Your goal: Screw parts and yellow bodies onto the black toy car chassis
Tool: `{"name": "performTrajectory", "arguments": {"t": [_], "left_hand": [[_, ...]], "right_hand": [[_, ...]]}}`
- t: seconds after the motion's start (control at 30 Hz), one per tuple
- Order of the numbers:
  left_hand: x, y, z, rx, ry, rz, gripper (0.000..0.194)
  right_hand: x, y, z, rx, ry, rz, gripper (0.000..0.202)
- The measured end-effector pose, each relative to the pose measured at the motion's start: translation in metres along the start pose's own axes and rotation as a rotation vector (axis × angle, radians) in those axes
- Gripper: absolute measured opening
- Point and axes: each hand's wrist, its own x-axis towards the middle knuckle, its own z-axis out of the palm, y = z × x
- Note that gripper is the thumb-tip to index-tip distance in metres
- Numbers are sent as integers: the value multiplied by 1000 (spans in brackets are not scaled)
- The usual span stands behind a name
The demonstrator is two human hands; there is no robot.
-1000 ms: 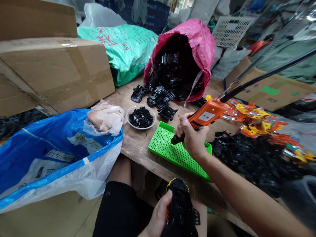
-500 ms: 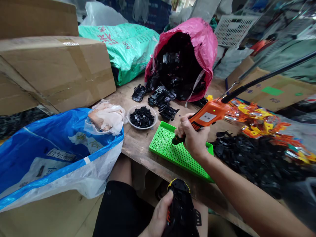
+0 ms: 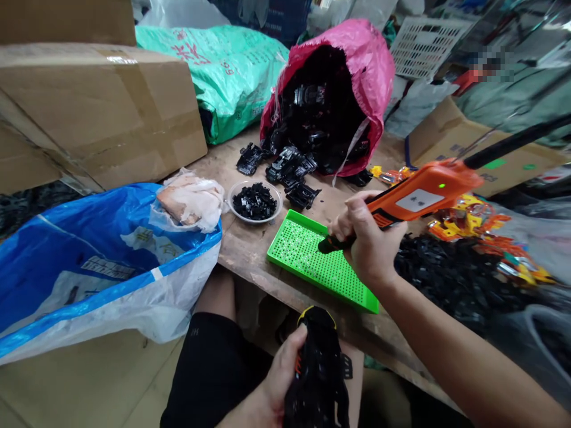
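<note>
My right hand (image 3: pixel 368 241) is wrapped around an orange and black electric screwdriver (image 3: pixel 414 193). Its dark tip points down and left over a green perforated tray (image 3: pixel 285 264) holding many small screws (image 3: pixel 297 244). Low in the view, my left hand (image 3: pixel 283 365) grips a black plastic toy car body (image 3: pixel 316 368) with a yellow edge at its far end and orange marks on its side. The thumb lies along its left side; the other fingers are hidden beneath. The car body is below the table's front edge, apart from the screwdriver.
A bowl of small black parts (image 3: pixel 255 202) stands left of the tray. Behind it, black car shells (image 3: pixel 288 166) spill from a pink sack (image 3: pixel 372 65). Black parts (image 3: pixel 455 273) and orange-yellow pieces (image 3: pixel 473 220) are heaped at right. A blue-lined bag (image 3: pixel 147 285) stands open at left.
The screwdriver and my right hand have shifted right, the tool tilting so its tip points more sideways. The left hand still holds the car body. The camera view has moved slightly.
</note>
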Motion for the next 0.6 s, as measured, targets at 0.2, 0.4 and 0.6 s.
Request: {"name": "performTrajectory", "arguments": {"t": [0.2,0.4,0.6], "left_hand": [[-5,3,8,-28,-22,-81,65],[-2,3,9,-31,-16,59,49],[-2,4,9,-19,-41,89,48]], "right_hand": [[-35,-42,-11,-59,-69,-32,22],[-78,-57,-26,28,-165,10,12],[-96,-53,-35,40,-240,71,9]]}}
